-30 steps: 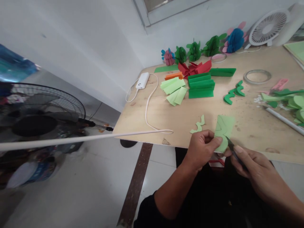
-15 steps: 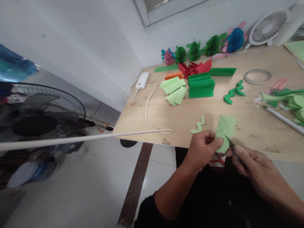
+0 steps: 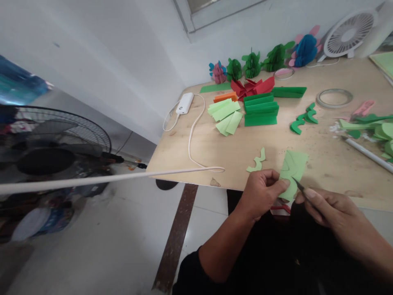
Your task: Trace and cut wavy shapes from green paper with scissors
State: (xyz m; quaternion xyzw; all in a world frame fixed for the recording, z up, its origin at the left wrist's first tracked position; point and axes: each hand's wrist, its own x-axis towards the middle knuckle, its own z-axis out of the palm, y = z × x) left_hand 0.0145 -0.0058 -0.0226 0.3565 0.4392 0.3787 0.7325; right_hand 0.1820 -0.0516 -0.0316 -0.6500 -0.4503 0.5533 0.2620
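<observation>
My left hand (image 3: 260,190) pinches a light green paper piece (image 3: 294,164) near its lower left edge, thumb on top. Curved pencil lines run across the paper. My right hand (image 3: 330,209) is closed round a pair of scissors (image 3: 302,189), whose dark pointed blade lies over the paper's lower right part; the handles are mostly hidden in the fingers. Just beyond my left hand, a wavy light green cutout (image 3: 257,161) rests on the table (image 3: 227,153). Farther right sits a wavy dark green cutout (image 3: 303,118).
Folded dark green strips (image 3: 260,110), light green strips (image 3: 225,114) and red folded paper (image 3: 253,87) lie mid-table. Paper figures (image 3: 251,65) stand by the wall. Tape rolls (image 3: 334,98), a pen (image 3: 368,153) and scraps (image 3: 383,133) are right. A white cable (image 3: 123,179) crosses the left edge.
The scissors' blade has shifted slightly against the paper, and the paper's far end has tilted a little to the right. My left hand keeps its grip.
</observation>
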